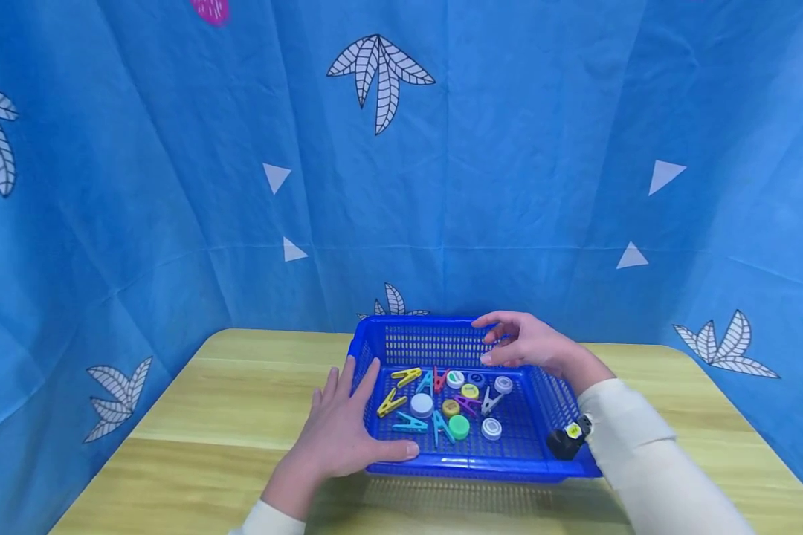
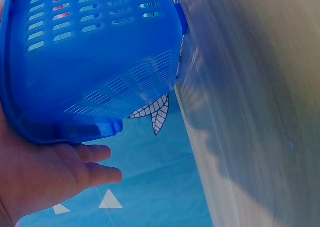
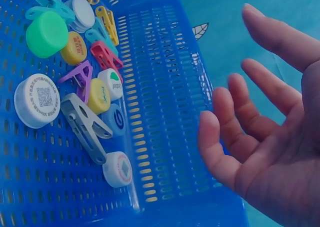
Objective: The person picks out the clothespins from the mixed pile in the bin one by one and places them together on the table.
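Observation:
A blue plastic basket (image 1: 482,467) stands on the table, holding several clothespins and bottle caps. My left hand (image 1: 341,431) rests on its left rim with fingers spread and the thumb along the front edge; the left wrist view shows the hand (image 2: 55,172) against the rim's outside. Above the basket's back right part hovers my right hand (image 1: 525,342), fingers loosely bent, nothing between them. Below it lie a grey clothespin (image 3: 85,127), a purple clothespin (image 1: 467,404), a white cap (image 3: 37,101) and a yellow cap (image 1: 470,391). A green cap (image 1: 459,427) sits near the front.
The wooden table (image 1: 241,401) extends around the basket on both sides. A blue patterned curtain (image 1: 508,186) hangs behind and at the sides. Yellow clothespins (image 1: 391,403) and a teal clothespin (image 1: 410,423) lie in the basket's left part.

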Tool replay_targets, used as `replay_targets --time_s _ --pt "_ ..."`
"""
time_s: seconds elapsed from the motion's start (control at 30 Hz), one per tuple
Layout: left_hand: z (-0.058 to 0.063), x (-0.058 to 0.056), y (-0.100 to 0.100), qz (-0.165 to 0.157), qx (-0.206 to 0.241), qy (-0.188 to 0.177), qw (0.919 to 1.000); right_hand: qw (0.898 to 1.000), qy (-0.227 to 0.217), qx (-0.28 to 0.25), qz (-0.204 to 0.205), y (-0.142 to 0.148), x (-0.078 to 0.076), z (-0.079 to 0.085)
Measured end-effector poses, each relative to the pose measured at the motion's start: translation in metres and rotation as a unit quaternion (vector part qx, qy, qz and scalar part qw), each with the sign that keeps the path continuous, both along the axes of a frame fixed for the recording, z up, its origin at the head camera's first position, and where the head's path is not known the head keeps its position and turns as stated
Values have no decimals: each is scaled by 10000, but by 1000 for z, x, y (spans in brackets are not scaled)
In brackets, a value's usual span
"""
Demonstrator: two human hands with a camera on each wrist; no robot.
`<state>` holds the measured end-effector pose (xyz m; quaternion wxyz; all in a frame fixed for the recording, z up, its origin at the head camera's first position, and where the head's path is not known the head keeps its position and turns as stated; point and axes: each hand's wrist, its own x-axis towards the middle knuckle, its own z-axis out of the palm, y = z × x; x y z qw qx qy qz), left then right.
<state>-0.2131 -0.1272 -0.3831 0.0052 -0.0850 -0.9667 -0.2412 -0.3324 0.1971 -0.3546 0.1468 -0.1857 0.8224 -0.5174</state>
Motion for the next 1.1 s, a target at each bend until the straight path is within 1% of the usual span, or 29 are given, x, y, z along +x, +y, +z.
replay_targets --time_s 0.17,0.33,0.43,0.57,0.73,0.9,1.1 --pt "0 1 1 -17 32 17 10000 9977 -596 210 249 3 1 -5" --pt "0 1 2 -31 -18 8 10000 9936 -933 185 603 7 -1 -8" --pt "0 1 2 -26 -10 22 10000 9904 -1180 165 700 9 -3 -11" --pt "1 1 2 -19 -24 18 10000 9860 -1546 205 588 12 -4 -15" --pt "1 1 2 -23 -29 -2 10000 9808 -1851 410 455 11 -4 -19" --pt "1 0 3 12 -66 1 10000 9749 -2054 804 322 6 -5 -21" --pt "0 -1 4 39 -84 -32 10000 9717 -2094 1084 133 4 -5 -23"
